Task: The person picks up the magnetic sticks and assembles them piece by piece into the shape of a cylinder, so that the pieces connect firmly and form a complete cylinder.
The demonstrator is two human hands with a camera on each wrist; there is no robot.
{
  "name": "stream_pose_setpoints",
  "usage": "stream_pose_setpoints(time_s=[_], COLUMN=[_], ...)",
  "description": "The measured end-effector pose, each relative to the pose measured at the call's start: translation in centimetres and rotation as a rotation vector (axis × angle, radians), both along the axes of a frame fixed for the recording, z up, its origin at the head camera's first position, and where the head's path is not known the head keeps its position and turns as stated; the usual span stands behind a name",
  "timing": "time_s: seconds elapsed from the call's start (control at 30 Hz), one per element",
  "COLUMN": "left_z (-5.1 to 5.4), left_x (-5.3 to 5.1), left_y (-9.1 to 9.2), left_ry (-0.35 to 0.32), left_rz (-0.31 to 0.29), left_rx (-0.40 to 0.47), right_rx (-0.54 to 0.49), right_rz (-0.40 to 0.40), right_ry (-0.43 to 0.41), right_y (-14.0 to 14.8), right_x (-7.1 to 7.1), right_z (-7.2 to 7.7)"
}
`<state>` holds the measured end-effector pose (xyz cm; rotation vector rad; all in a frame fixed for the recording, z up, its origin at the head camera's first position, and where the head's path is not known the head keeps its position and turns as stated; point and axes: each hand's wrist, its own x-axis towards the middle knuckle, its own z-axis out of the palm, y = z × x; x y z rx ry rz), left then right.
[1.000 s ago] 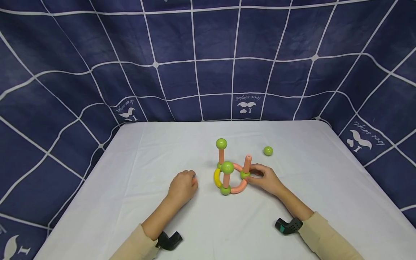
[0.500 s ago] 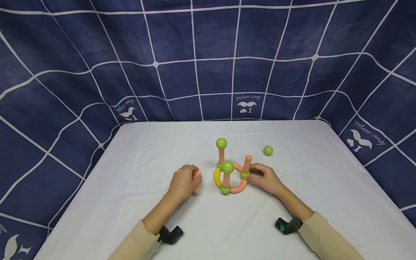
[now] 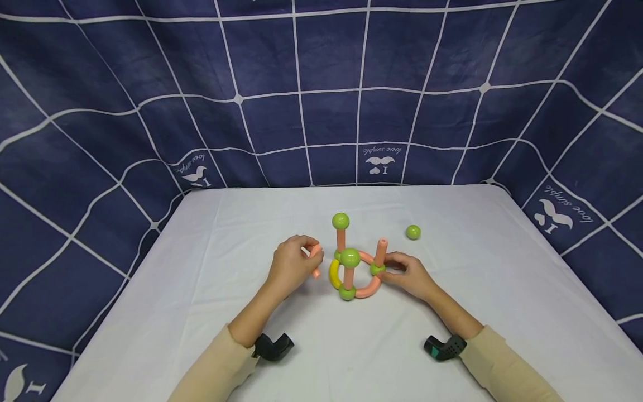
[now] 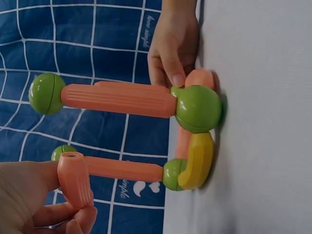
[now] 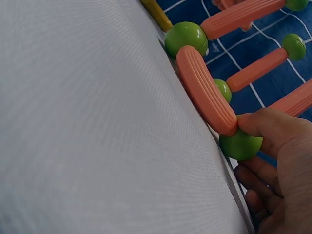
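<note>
A ring of curved orange rods (image 3: 369, 288) and a yellow curved rod (image 3: 334, 274), joined by green balls (image 3: 347, 293), lies on the table. Three orange sticks (image 3: 381, 252) stand up from the ring; two carry a green ball (image 3: 340, 221) on top, while the right one has a bare end. My left hand (image 3: 293, 266) pinches a loose orange rod (image 4: 75, 180), slightly bent, above the table just left of the ring. With thumb and fingers my right hand (image 3: 409, 276) holds the green joint ball (image 5: 240, 145) under the bare-ended stick.
A loose green ball (image 3: 413, 232) lies behind and to the right of the ring. The table wears a white cloth (image 3: 241, 223). A dark blue checked curtain (image 3: 321, 111) hangs around its back and sides. Each wrist carries a black camera (image 3: 273, 347).
My left hand has lifted its orange rod and carried it forward and to the right, nearer the ring; more of the rod shows now. My right hand keeps its hold on the ball.
</note>
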<state>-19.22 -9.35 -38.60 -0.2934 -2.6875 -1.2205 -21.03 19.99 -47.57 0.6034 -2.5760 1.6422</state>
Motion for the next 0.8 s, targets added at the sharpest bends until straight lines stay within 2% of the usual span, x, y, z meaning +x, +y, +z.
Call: stream_pose_setpoints(time_s=[0.17, 0.4, 0.63, 0.8], left_z=[0.7, 1.6, 2.5, 3.0], left_x=[-0.3, -0.7, -1.1, -1.4], left_y=[0.5, 1.0, 1.7, 2.2], left_ry=[0.011, 0.022, 0.032, 0.046], left_rz=[-0.001, 0.016, 0.008, 0.023], left_rx=[0.023, 0.051, 0.076, 0.053], right_rx=[0.028, 0.038, 0.030, 0.023], right_rz=[-0.020, -0.006, 0.000, 0.023], right_ry=[0.002, 0.023, 0.017, 0.019], right_y=[-0.4, -1.2, -1.3, -1.2], right_x=[0.3, 1.8, 2.0, 1.8], right_z=[0.6, 3.5, 3.8, 3.6])
